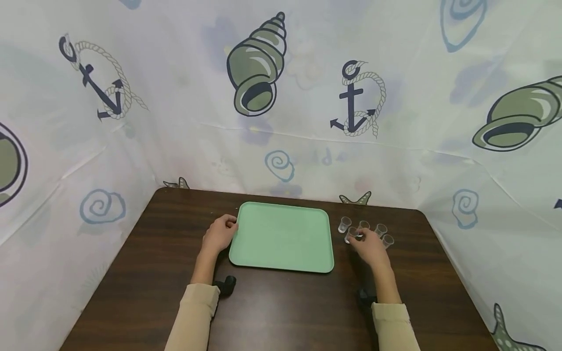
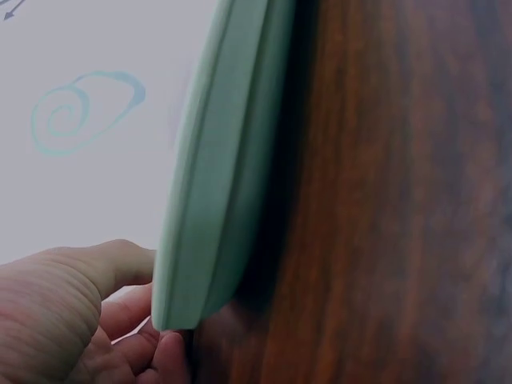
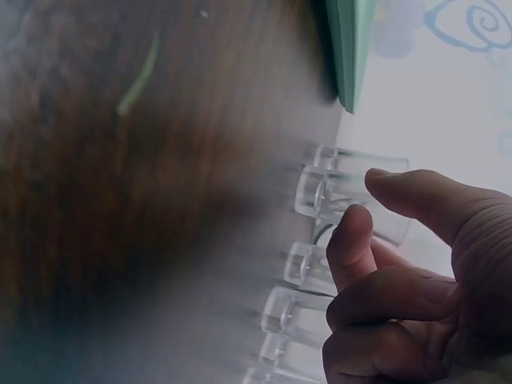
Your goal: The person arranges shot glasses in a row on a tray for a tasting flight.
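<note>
A light green tray (image 1: pixel 281 236) lies on the brown table. My left hand (image 1: pixel 221 233) is at its left edge; in the left wrist view the thumb touches the rim of the tray (image 2: pixel 216 176), and the other fingers curl near its underside. To the right of the tray stand several small clear shot glasses (image 1: pixel 344 224) in a close group. My right hand (image 1: pixel 370 247) has thumb and index finger around the nearest-left shot glass (image 3: pixel 312 192), which is upright on the table. My right hand's remaining fingers are curled and partly hide the other glasses.
The dark wood table (image 1: pixel 281 312) ends at a white curtain (image 1: pixel 307 161) printed with shells and anchors, which closes in the back and both sides. More shot glasses (image 1: pixel 381 229) stand just right of the one between my fingers.
</note>
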